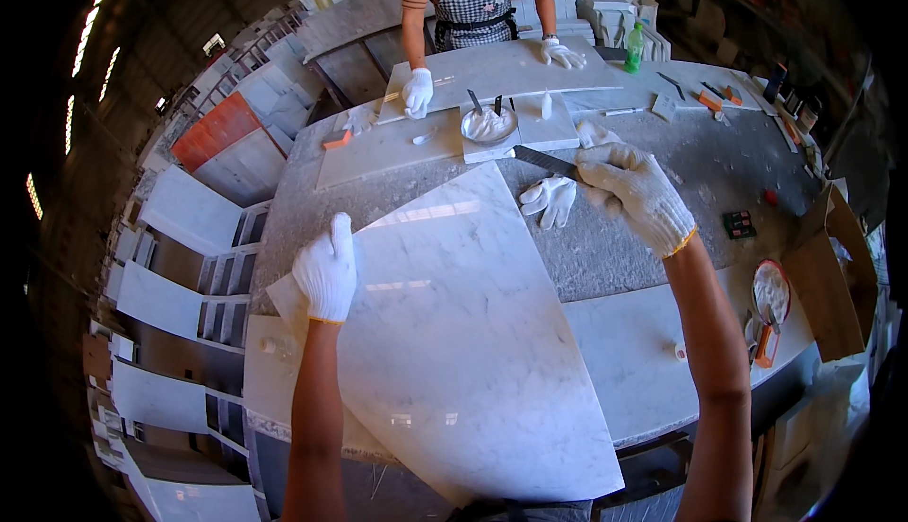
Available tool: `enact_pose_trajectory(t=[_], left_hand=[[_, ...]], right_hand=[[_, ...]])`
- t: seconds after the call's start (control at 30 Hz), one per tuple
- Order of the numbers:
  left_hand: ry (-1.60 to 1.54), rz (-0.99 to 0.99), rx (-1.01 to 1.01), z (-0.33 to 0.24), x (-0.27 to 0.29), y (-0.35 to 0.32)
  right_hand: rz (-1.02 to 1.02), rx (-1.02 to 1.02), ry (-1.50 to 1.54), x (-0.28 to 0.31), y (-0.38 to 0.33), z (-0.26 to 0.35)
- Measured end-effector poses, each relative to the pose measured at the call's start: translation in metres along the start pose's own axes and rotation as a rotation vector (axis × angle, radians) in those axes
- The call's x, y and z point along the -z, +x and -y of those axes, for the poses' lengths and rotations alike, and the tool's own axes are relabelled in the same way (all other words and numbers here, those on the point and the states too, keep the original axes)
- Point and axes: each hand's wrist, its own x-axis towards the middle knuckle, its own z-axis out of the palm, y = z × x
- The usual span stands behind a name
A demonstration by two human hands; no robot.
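Observation:
A large white marble slab [454, 333] lies tilted across the grey stone worktable [681, 163]. My left hand [326, 271], in a white glove, rests flat on the slab's left edge. My right hand [636, 191], also gloved, grips a dark flat putty knife [541, 160] whose blade points left toward a small white tile holding a round dish of white paste [489, 125]. A spare white glove [549, 200] lies on the table just below the blade.
Across the table a person in a checked apron rests gloved hands [417, 92] on another marble slab [501, 68]. A green bottle [634, 47], small tools, a second paste dish [771, 290] and a cardboard box [832, 276] sit at the right. Stacked marble slabs [180, 210] stand left.

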Motion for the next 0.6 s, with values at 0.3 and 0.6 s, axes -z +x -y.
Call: enact_pose_trajectory(t=[0.3, 0.6], left_hand=[[-0.071, -0.039, -0.001, -0.003, 0.002, 0.000], [-0.099, 0.005, 0.021, -0.009, 0.009, 0.001]], right_hand=[[-0.028, 0.036, -0.198, -0.012, 0.003, 0.019], [-0.077, 0.040, -0.191, -0.015, 0.007, 0.024]])
